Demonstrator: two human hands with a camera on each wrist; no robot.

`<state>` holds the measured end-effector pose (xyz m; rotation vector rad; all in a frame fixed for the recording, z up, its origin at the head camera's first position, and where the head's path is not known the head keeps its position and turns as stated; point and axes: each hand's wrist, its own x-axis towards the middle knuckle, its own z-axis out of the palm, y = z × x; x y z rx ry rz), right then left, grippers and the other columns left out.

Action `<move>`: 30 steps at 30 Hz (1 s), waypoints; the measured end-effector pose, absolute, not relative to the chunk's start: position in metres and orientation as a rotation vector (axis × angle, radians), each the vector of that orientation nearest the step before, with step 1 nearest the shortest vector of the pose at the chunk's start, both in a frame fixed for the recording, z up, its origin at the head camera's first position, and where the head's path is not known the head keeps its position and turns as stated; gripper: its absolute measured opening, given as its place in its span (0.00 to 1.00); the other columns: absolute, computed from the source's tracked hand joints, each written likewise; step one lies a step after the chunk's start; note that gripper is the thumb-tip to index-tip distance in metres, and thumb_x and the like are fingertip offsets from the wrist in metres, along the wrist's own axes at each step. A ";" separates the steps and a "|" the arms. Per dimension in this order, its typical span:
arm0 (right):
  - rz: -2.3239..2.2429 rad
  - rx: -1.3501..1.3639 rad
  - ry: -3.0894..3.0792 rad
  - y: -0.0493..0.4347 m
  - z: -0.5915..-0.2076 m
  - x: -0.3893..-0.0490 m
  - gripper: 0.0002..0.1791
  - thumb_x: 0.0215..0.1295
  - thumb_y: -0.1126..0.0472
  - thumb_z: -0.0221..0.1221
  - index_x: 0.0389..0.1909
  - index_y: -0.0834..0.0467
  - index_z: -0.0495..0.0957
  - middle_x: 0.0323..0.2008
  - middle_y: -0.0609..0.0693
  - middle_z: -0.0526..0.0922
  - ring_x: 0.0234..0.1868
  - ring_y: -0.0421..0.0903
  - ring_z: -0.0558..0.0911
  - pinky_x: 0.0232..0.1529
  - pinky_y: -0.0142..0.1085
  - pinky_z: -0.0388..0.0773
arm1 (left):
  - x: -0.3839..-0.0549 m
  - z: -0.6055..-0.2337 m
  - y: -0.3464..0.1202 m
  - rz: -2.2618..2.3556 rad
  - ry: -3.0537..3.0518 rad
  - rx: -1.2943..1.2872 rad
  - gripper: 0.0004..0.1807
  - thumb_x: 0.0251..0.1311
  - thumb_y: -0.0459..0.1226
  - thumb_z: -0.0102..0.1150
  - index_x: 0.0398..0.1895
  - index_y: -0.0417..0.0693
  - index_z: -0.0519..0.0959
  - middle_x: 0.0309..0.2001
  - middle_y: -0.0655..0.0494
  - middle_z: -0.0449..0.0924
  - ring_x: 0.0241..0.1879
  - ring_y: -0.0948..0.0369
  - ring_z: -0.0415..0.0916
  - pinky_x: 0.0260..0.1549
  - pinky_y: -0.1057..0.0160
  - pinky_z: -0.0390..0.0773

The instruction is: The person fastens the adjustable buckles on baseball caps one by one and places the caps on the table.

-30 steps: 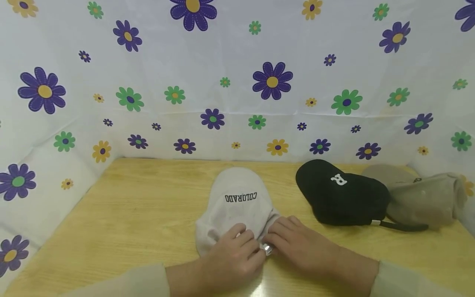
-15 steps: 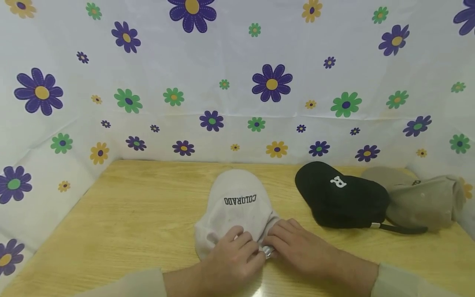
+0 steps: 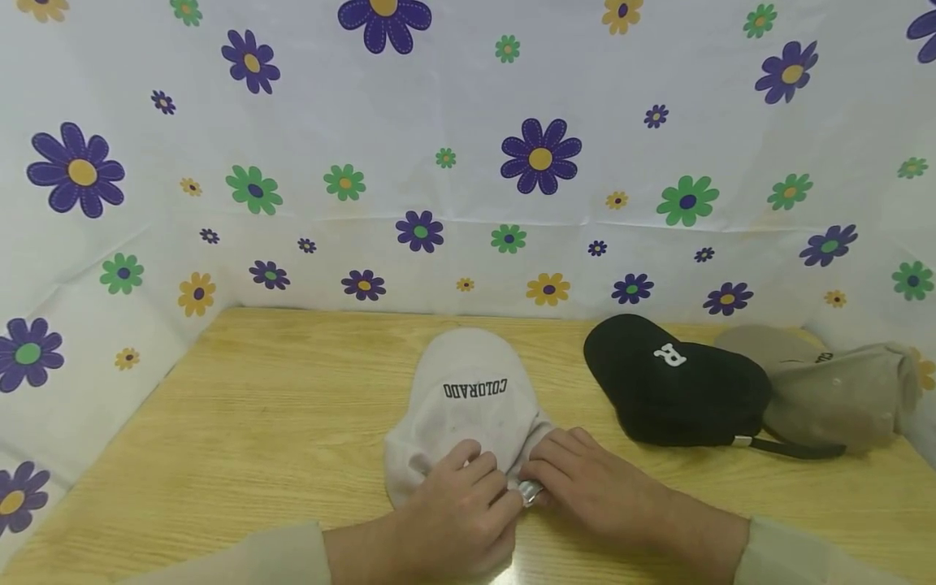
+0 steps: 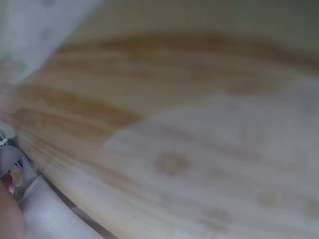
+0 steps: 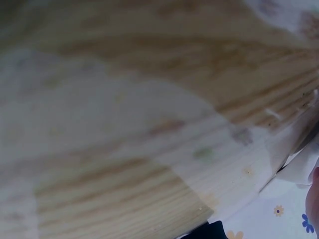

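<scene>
A light beige baseball cap (image 3: 468, 414) with "COLORADO" lettering, upside down from my side, lies with its brim away from me. Its near edge is under both hands. My left hand (image 3: 457, 508), fingers curled, pinches the strap end by a silver metal buckle (image 3: 530, 492). From the other side my right hand (image 3: 595, 483) grips the cap's strap edge, its fingers bent over the fabric. Some fingertips and most of the strap are hidden. In the left wrist view, pale cap fabric (image 4: 55, 214) shows at the lower left. The right wrist view catches only a fingertip (image 5: 313, 201) at its edge.
To the right lies a black cap (image 3: 680, 390) with a white "R", its strap trailing on the wooden table (image 3: 278, 422). Behind and beside it is a khaki cap (image 3: 841, 398), partly covered. A flower-patterned white cloth (image 3: 439, 97) stands around the back and sides.
Both hands stay at the cap's near edge with nearly the same hold. The silver buckle has shifted and tilted slightly between them. The head view has moved a little.
</scene>
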<state>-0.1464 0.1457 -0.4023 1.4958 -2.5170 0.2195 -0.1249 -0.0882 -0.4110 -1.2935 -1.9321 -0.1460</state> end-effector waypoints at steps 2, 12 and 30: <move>0.220 1.496 -2.507 0.146 -0.403 -0.146 0.14 0.73 0.53 0.53 0.57 0.47 0.73 0.52 0.37 0.73 0.53 0.36 0.68 0.53 0.33 0.67 | -0.125 -0.411 -0.088 -0.140 -1.919 -1.299 0.10 0.55 0.39 0.44 0.19 0.52 0.71 0.18 0.61 0.69 0.21 0.60 0.64 0.35 0.59 0.69; 0.234 1.508 -2.470 0.146 -0.404 -0.146 0.14 0.74 0.53 0.53 0.57 0.47 0.73 0.51 0.37 0.73 0.53 0.36 0.68 0.52 0.32 0.67 | -0.126 -0.407 -0.088 -0.147 -1.839 -1.300 0.10 0.56 0.38 0.45 0.19 0.51 0.73 0.20 0.61 0.72 0.22 0.61 0.66 0.35 0.60 0.69; 0.236 1.509 -2.497 0.145 -0.402 -0.148 0.13 0.75 0.52 0.52 0.56 0.47 0.74 0.51 0.37 0.74 0.53 0.36 0.69 0.52 0.32 0.66 | -0.127 -0.411 -0.091 -0.178 -1.929 -1.283 0.06 0.57 0.41 0.56 0.27 0.54 0.81 0.25 0.63 0.77 0.27 0.62 0.71 0.39 0.60 0.71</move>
